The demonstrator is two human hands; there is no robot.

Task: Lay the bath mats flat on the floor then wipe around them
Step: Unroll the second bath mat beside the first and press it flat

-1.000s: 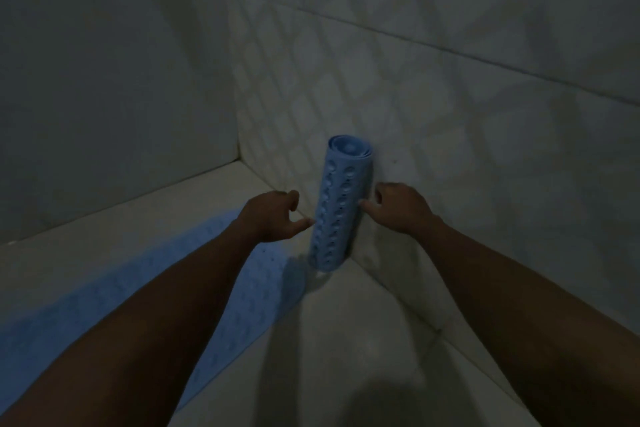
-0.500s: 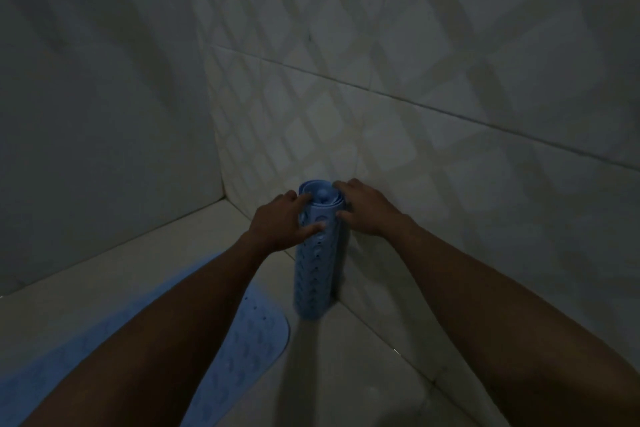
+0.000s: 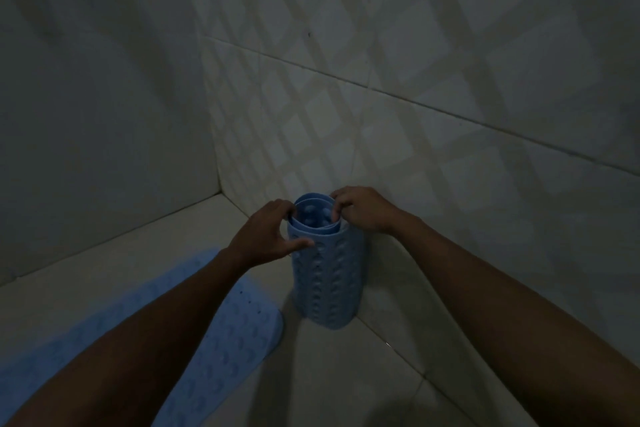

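Blue rubber, studded with suction cups, is standing rolled up on end in the floor's far corner, against the tiled wall (image 3: pixel 433 121): this rolled bath mat (image 3: pixel 325 274) is now being held at its top rim by both hands, where a second ago they were only reaching toward its sides. That suggests the unrolling is about to begin. The left hand (image 3: pixel 266 236) is gripping the rim, its fingers (image 3: pixel 287 210) hooked over the top edge and the thumb pressing the outside. The right hand (image 3: pixel 363 208) is pinching the opposite rim, fingertips curling inside the roll. A second bath mat (image 3: pixel 221 336) is already lying flat on the floor (image 3: pixel 346 374), just beside the roll, partly hidden under the left forearm.
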